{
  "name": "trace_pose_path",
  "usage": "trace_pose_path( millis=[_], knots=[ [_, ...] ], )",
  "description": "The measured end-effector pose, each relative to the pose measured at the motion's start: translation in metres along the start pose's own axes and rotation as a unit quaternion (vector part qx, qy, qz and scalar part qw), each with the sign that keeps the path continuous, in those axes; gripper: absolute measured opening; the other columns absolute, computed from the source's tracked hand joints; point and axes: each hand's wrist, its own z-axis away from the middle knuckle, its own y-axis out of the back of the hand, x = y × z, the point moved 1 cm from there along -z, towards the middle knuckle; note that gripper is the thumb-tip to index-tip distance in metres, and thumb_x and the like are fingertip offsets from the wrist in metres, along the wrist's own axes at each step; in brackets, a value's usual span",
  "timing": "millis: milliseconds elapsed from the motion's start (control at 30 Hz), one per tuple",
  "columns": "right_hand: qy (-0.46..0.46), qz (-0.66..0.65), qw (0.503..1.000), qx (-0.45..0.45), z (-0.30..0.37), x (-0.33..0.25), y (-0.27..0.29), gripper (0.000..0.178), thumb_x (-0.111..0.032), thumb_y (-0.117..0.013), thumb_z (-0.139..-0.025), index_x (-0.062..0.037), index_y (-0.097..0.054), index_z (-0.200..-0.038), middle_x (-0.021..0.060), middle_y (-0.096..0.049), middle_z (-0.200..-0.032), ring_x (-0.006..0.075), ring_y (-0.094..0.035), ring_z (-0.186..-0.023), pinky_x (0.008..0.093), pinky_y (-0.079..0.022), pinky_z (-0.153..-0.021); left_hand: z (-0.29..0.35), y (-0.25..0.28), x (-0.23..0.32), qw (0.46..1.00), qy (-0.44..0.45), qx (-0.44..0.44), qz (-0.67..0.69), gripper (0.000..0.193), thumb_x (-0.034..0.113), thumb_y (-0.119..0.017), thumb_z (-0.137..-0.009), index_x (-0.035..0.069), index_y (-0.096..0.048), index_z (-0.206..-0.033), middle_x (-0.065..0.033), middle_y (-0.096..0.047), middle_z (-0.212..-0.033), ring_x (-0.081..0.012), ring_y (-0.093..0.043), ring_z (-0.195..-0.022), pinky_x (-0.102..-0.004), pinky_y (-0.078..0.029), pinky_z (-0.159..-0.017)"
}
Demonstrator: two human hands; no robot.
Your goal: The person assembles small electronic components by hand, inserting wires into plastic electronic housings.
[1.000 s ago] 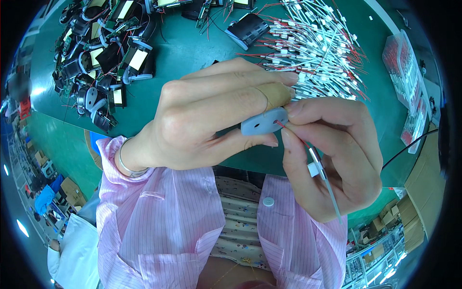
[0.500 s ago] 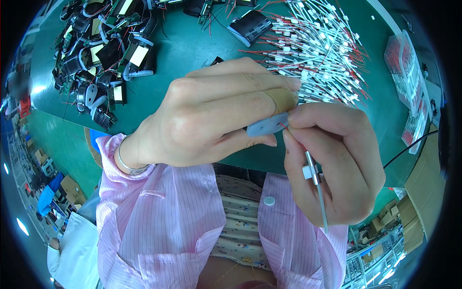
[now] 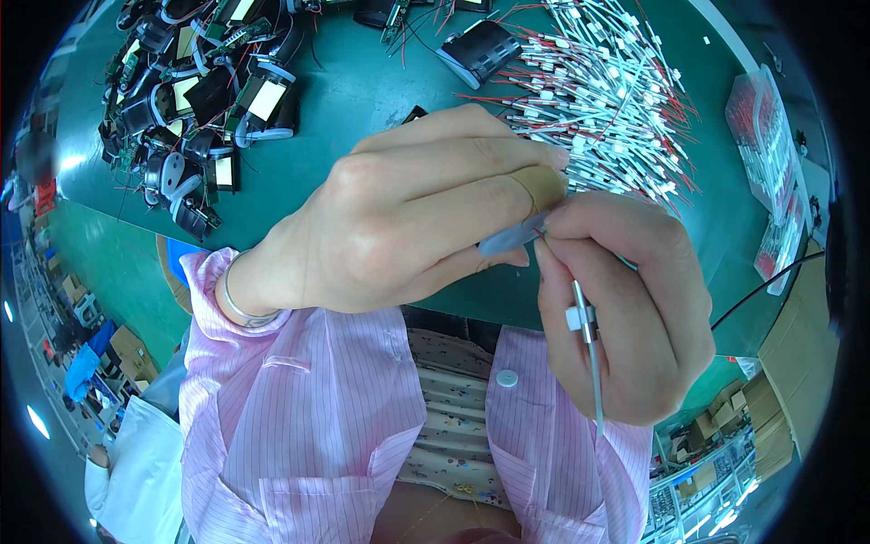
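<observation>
My left hand (image 3: 399, 213), a tan bandage round one finger, is closed on a grey-blue plastic end piece (image 3: 507, 238); whatever it joins is hidden behind the fingers. Thumb and fingertips of my right hand (image 3: 630, 299) pinch a thin red wire (image 3: 541, 233) right at that piece. From the same hand hangs a cable with a metal sleeve and small white tag (image 3: 584, 319), its light tail pointing down. Whether the wire passes into a hole is too small to tell. Beyond the hands lies a heap of white cables with red wire ends (image 3: 607, 109).
Black housings with circuit boards and loose wires (image 3: 208, 100) are piled on the green table (image 3: 344, 72) at the far left. One black housing (image 3: 480, 53) lies by the cable heap. Clear plastic bags of cables (image 3: 766, 150) rest at the right edge. Cardboard (image 3: 797, 354) stands lower right.
The grey-blue piece has turned and shows less of its face. My right hand has shifted slightly left, its cable swinging with it. My left hand has moved a little to the right.
</observation>
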Motion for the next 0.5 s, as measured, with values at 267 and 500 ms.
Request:
trace_pose_path(
  millis=[267, 500],
  knots=[
    [-0.024, 0.023, 0.999, -0.025, -0.006, 0.006, 0.005, 0.020, 0.007, -0.074, -0.062, 0.0063, -0.063, -0.079, 0.0140, -0.058, -0.087, 0.0209, -0.058, -0.073, 0.0265, -0.047, -0.063, 0.001, 0.007, 0.004, 0.992, 0.106, -0.049, 0.041, 0.051, 0.016, -0.077, -0.070, -0.011, -0.060, -0.109, -0.0254, -0.057, -0.118, -0.0326, -0.060, -0.103, -0.0375, -0.050, -0.086],
    [-0.142, -0.162, 0.974, -0.075, 0.004, 0.004, 0.021, 0.039, 0.004, -0.071, -0.073, 0.0089, -0.051, -0.106, 0.0092, -0.057, -0.084, 0.0102, -0.050, -0.063, 0.0236, -0.047, -0.060, 0.003, 0.009, 0.002, 0.986, 0.150, -0.010, 0.067, 0.052, 0.010, -0.078, -0.069, -0.009, -0.059, -0.112, -0.0198, -0.053, -0.118, -0.0285, -0.058, -0.102, -0.0352, -0.048, -0.086]
  ],
)
